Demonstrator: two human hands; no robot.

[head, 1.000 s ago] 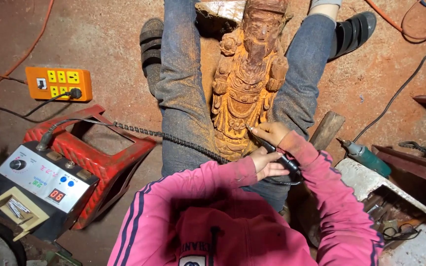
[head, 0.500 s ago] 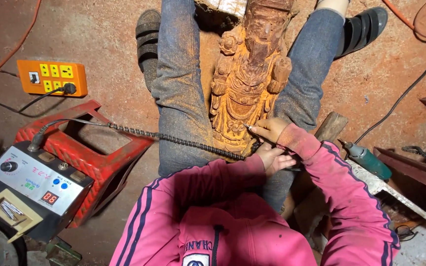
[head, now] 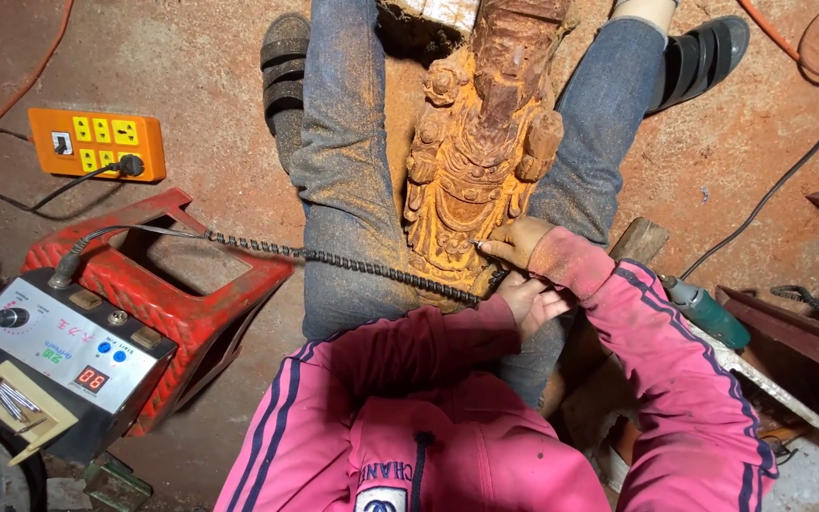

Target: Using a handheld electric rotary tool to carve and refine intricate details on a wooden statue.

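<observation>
A view from above showed a seated person in a pink jacket with dark stripes, legs in dusty blue jeans stretched out over a reddish, sawdust-covered floor. Between the knees lay a carved wooden figure, orange-brown and richly detailed, its base near the person's lap and its head pointing away. The right hand was closed around a slim handheld carving tool, held like a pen, with the tip touching the lower right part of the figure. The left hand sat just beneath the right one, fingers curled and pressed against it; whether it gripped anything could not be told. A dark coiled cable ran from the hands across the left thigh to a grey control box with a knob and a small red number display, standing at the left against a red plastic stool tipped on its side. Beyond it lay an orange power strip with one black plug in it. Black sandals covered the feet at the top. At the right, near the person's elbow, lay a green-bodied power tool and a block of wood.
</observation>
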